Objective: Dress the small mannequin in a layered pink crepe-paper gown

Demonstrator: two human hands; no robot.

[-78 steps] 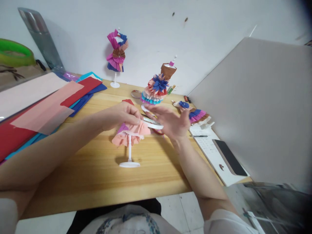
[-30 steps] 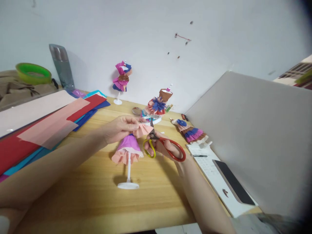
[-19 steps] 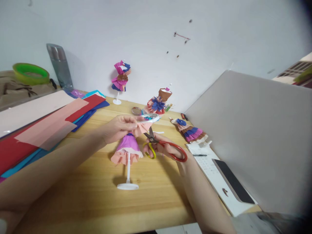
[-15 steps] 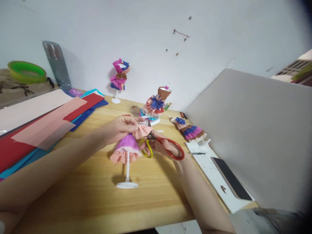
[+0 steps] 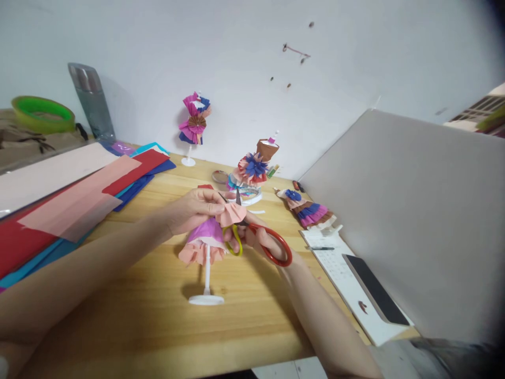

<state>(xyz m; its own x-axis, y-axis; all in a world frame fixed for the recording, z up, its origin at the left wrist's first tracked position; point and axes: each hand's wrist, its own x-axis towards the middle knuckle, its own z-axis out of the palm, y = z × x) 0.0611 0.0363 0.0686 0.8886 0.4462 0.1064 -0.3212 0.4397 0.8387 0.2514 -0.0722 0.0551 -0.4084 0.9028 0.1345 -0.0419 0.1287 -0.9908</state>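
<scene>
Pinched in my left hand [image 5: 199,208] is a small, ruffled piece of peach crepe paper [image 5: 231,215]. My right hand [image 5: 258,239] grips a pair of scissors [image 5: 276,246] with one red and one yellow handle loop. The dark blades stand apart around the peach paper, close to my left fingertips. Just below the hands a small white mannequin stand [image 5: 207,273] carries a purple paper skirt [image 5: 207,230] with a peach ruffled hem. Its upper part is hidden behind my left hand and the peach paper.
Stacked coloured paper sheets [image 5: 79,195] cover the table's left side. Two dressed mini mannequins [image 5: 195,123] stand towards the wall, near tape rolls [image 5: 252,199]. A paper dress [image 5: 307,210] lies at right, by a white board [image 5: 327,268] with a pen and phone. A grey panel [image 5: 386,210] borders the right.
The scissors have shifted slightly left and their blades are spread wider around the peach paper. My left hand has barely moved. The view has shifted a little.
</scene>
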